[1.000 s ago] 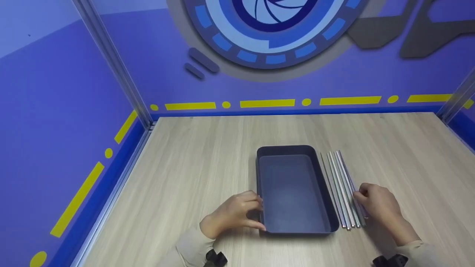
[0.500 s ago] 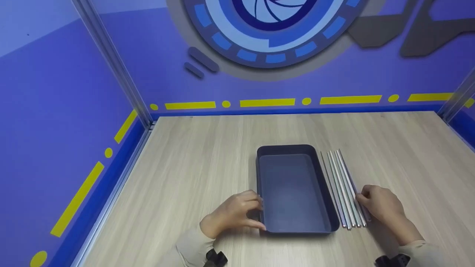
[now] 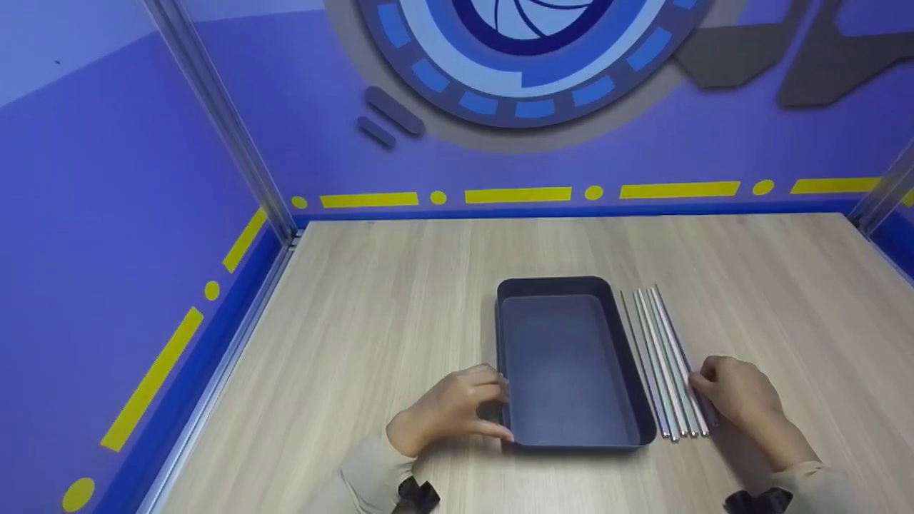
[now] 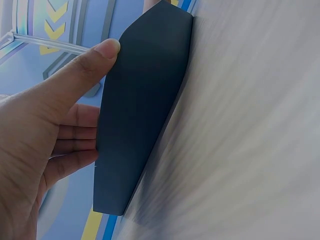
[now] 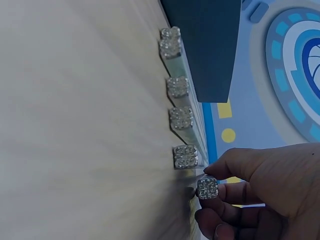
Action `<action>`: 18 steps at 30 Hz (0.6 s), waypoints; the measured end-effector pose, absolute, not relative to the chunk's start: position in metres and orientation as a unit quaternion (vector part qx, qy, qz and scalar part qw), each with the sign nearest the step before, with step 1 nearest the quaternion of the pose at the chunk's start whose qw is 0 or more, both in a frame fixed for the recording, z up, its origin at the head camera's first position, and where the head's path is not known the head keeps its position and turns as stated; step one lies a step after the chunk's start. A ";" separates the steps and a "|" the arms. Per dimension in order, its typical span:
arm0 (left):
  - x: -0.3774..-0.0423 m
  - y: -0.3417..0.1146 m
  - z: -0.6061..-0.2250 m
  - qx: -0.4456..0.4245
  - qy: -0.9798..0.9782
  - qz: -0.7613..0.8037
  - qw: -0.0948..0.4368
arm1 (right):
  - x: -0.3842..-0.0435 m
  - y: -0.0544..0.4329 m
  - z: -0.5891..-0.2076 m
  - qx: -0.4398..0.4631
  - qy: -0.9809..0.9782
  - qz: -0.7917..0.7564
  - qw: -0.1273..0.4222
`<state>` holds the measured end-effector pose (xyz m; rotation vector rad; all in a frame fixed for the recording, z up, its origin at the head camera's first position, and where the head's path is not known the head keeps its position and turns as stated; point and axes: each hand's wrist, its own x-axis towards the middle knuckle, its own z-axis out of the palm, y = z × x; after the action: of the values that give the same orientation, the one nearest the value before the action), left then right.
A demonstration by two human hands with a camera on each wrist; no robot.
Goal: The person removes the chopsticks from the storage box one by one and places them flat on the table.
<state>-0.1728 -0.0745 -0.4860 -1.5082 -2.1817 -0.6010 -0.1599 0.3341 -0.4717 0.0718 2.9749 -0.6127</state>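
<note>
My left hand [image 3: 457, 403] holds the near left corner of a dark grey rectangular tray [image 3: 560, 371]. In the left wrist view the thumb lies on the rim, with the other fingers along the adjoining wall. Several slim metal chopsticks [image 5: 181, 118] with square, textured ends lie side by side just right of the tray. At the right edge of this row, my right hand [image 3: 746, 396] pinches one chopstick [image 5: 207, 188] between thumb and fingers. From the right wrist, its end shows a little apart from the others; the hand covers part of its shaft.
The pale wooden tabletop [image 3: 371, 321] spreads around the tray and chopsticks. Blue-purple panels [image 3: 400, 164] with yellow dashes rise at the back and left, joined by a metal corner post [image 3: 221, 121].
My right hand has shifted slightly right along with the pinched chopstick, and the near ends of the row fan out a bit more. The left hand and tray keep their place.
</note>
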 end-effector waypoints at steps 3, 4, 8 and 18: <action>-0.173 -0.074 -0.486 -0.543 -0.784 -0.217 0.208 | -0.160 0.334 -0.473 0.026 0.979 -0.198 0.046; -0.173 -0.074 -0.485 -0.542 -0.785 -0.217 0.208 | -0.160 0.333 -0.473 0.028 0.979 -0.197 0.044; -0.172 -0.074 -0.485 -0.544 -0.783 -0.217 0.210 | -0.159 0.333 -0.473 0.025 0.980 -0.192 0.039; -0.172 -0.074 -0.485 -0.542 -0.786 -0.214 0.207 | -0.158 0.332 -0.474 0.023 0.981 -0.190 0.042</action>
<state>-0.1725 -0.0738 -0.4849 -1.5089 -2.1879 -0.5970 -0.1576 0.3323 -0.4738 0.0690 3.0013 -0.5801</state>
